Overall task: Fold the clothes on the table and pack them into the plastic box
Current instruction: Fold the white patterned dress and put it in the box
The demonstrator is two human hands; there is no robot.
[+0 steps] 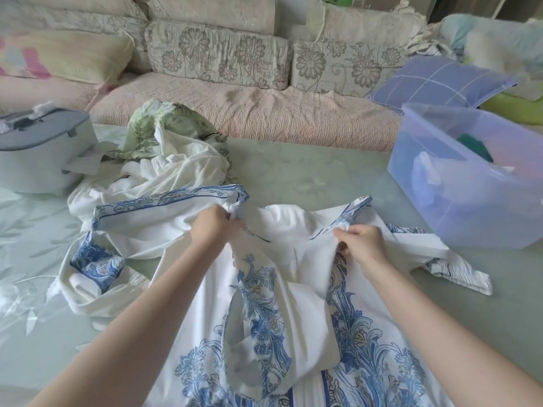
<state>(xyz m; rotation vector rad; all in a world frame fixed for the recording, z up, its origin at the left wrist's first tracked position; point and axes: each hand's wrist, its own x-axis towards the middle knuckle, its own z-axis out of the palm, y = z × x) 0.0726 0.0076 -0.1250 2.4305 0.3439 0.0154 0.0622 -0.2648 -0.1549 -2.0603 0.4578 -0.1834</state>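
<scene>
2 hands, left hand (pixel 216 227) and right hand (pixel 363 240), pinch the white-and-blue garment (pixel 293 289) near its neckline; plastic box (pixel 458 212) sits far right.

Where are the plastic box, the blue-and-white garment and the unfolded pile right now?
plastic box (pixel 458 212): head view, on its near left wall.
blue-and-white garment (pixel 293 230): head view, on plain white fabric near its top edge.
unfolded pile (pixel 182 168): head view, on its white garment.
</scene>
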